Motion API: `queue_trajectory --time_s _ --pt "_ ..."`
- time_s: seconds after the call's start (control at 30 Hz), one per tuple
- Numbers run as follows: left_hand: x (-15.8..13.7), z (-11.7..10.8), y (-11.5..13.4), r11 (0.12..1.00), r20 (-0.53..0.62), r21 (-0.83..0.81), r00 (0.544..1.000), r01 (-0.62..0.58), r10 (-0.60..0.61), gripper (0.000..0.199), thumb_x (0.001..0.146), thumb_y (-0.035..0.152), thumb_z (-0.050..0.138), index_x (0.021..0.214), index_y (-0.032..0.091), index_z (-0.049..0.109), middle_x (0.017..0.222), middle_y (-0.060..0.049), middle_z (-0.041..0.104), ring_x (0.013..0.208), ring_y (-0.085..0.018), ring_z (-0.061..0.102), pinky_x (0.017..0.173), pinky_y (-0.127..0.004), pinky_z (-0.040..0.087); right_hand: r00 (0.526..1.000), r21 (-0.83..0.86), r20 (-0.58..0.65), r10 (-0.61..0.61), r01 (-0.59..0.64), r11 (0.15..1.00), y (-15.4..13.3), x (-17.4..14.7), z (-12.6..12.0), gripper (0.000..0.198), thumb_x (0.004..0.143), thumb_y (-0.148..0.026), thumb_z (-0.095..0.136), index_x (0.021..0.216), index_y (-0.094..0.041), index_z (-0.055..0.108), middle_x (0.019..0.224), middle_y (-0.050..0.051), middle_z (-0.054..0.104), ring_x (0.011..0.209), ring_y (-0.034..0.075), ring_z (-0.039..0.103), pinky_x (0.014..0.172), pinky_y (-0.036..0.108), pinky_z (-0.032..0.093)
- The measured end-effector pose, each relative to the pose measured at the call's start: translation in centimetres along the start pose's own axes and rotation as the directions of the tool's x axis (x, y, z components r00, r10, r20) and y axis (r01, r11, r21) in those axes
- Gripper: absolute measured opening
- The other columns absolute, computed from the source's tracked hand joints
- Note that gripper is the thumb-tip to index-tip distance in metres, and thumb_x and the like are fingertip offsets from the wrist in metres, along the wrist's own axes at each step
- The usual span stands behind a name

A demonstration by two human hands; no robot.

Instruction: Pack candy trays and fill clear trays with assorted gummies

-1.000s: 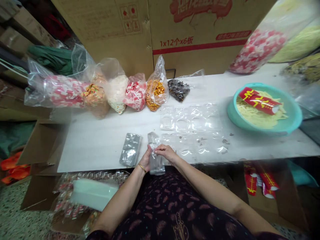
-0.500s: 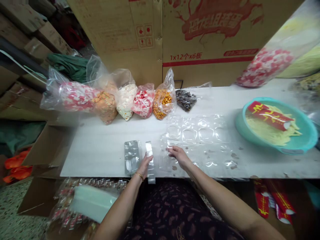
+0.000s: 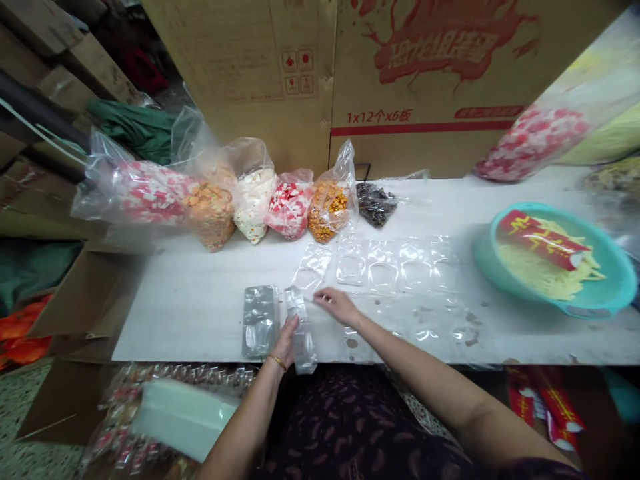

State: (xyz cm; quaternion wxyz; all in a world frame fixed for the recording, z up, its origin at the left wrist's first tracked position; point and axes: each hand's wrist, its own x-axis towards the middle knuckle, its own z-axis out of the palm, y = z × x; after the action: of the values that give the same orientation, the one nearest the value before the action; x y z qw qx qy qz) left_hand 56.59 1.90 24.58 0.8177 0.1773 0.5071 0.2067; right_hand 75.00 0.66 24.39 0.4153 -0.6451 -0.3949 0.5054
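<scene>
My left hand (image 3: 286, 341) is closed around a narrow stack of clear plastic trays (image 3: 303, 340), held on edge at the table's front edge. Close to its right is my right hand (image 3: 337, 307), fingers curled and fingertips pinched together. Whether a thin clear piece is between them I cannot make out. Just beyond the fingers a single clear tray (image 3: 313, 267) lies tilted on the white tabletop. Further right are rows of similar clear trays (image 3: 384, 267) with rounded hollows. A flat stack of clear trays (image 3: 260, 321) rests left of my left hand.
Along the back stand bags of pink-and-white pieces (image 3: 291, 203), orange pieces (image 3: 327, 210) and dark pieces (image 3: 376, 203). A turquoise basin (image 3: 500, 267) holds pale strips and a red packet (image 3: 543, 240). Large cartons (image 3: 280, 127) rise behind; an open box (image 3: 75, 293) sits left.
A single clear tray now lies behind my right hand, left of the back row. My right hand has moved left, close to the held stack. My left hand keeps its hold.
</scene>
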Motion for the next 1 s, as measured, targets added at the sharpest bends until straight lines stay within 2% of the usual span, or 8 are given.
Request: queue_trajectory --time_s 0.03,0.07,0.17,0.33,0.67,0.83,0.9,1.0 --pt "-0.1 0.3 -0.2 0.998 0.030 -0.031 0.998 0.050 -0.049 0.055 0.065 0.048 0.063 0.109 0.015 0.056 0.089 -0.010 0.067 0.089 -0.026 0.060 0.079 -0.037 0.044 0.993 0.050 0.114 0.012 -0.017 0.999 -0.2 -1.1 1.4 0.023 0.061 -0.039 0.067 0.073 -0.020 0.066 0.075 0.001 0.061 0.069 0.015 0.053 0.072 0.029 0.041" --pt "-0.3 0.6 -0.3 0.993 0.064 -0.058 0.993 0.105 -0.101 0.056 0.065 0.053 0.060 0.105 0.013 0.058 0.086 -0.011 0.067 0.087 -0.027 0.061 0.078 -0.038 0.045 0.988 0.124 0.147 0.039 -0.058 0.991 -0.3 -2.1 2.6 0.024 0.058 -0.040 0.068 0.070 -0.019 0.065 0.070 0.000 0.060 0.066 0.014 0.053 0.069 0.029 0.041" --pt "-0.9 1.4 -0.3 0.973 0.150 -0.102 0.970 0.205 -0.189 0.059 0.067 0.062 0.051 0.095 0.011 0.062 0.081 -0.013 0.067 0.085 -0.028 0.061 0.076 -0.039 0.046 0.984 0.334 0.133 0.120 -0.159 0.929 -0.6 -3.9 4.7 0.027 0.056 -0.042 0.070 0.066 -0.017 0.064 0.063 -0.001 0.057 0.061 0.012 0.051 0.064 0.027 0.042" --pt "-1.8 2.5 -0.1 0.970 0.220 -0.124 0.959 0.210 -0.180 0.064 0.067 0.068 0.044 0.092 0.012 0.062 0.085 -0.012 0.066 0.087 -0.027 0.060 0.077 -0.039 0.046 0.981 0.486 0.152 0.124 -0.183 0.855 -0.8 -4.5 4.2 0.029 0.060 -0.046 0.066 0.064 -0.017 0.067 0.074 0.000 0.054 0.061 0.010 0.050 0.058 0.024 0.042" --pt "-2.8 3.1 -0.5 0.967 0.222 -0.119 0.955 0.224 -0.194 0.074 0.064 0.072 0.041 0.102 0.012 0.058 0.088 -0.013 0.065 0.087 -0.027 0.060 0.078 -0.039 0.045 0.974 0.523 0.186 0.127 -0.208 0.826 -1.1 -5.6 4.0 0.021 0.056 -0.035 0.070 0.063 -0.016 0.067 0.076 -0.001 0.052 0.066 0.010 0.049 0.062 0.024 0.040" --pt "-2.6 2.6 -1.6 0.982 0.096 -0.069 0.981 0.177 -0.170 0.057 0.067 0.054 0.058 0.103 0.010 0.058 0.083 -0.012 0.066 0.084 -0.026 0.061 0.077 -0.036 0.045 0.977 0.424 0.166 0.134 -0.194 0.885 -0.5 -6.1 5.0 0.015 0.057 -0.029 0.067 0.064 -0.016 0.064 0.070 -0.002 0.054 0.068 0.011 0.049 0.069 0.025 0.038" --pt "-2.4 2.1 -2.1 0.998 -0.012 -0.002 0.997 0.070 -0.070 0.057 0.066 0.042 0.064 0.112 0.011 0.054 0.088 -0.010 0.066 0.087 -0.024 0.060 0.079 -0.034 0.044 0.984 0.379 0.117 0.135 -0.170 0.910 0.2 -6.4 5.8 0.012 0.057 -0.027 0.065 0.063 -0.017 0.062 0.067 -0.003 0.055 0.069 0.012 0.048 0.070 0.025 0.037" --pt "-2.0 0.8 -2.5 0.988 -0.149 0.133 0.983 -0.083 0.103 0.072 0.061 0.029 0.070 0.126 0.020 0.042 0.102 -0.006 0.064 0.097 -0.022 0.057 0.085 -0.032 0.040 0.979 0.370 0.059 0.196 -0.204 0.906 1.4 -7.4 6.2 0.014 0.059 -0.029 0.062 0.056 -0.017 0.057 0.057 -0.004 0.051 0.060 0.011 0.045 0.065 0.025 0.037"
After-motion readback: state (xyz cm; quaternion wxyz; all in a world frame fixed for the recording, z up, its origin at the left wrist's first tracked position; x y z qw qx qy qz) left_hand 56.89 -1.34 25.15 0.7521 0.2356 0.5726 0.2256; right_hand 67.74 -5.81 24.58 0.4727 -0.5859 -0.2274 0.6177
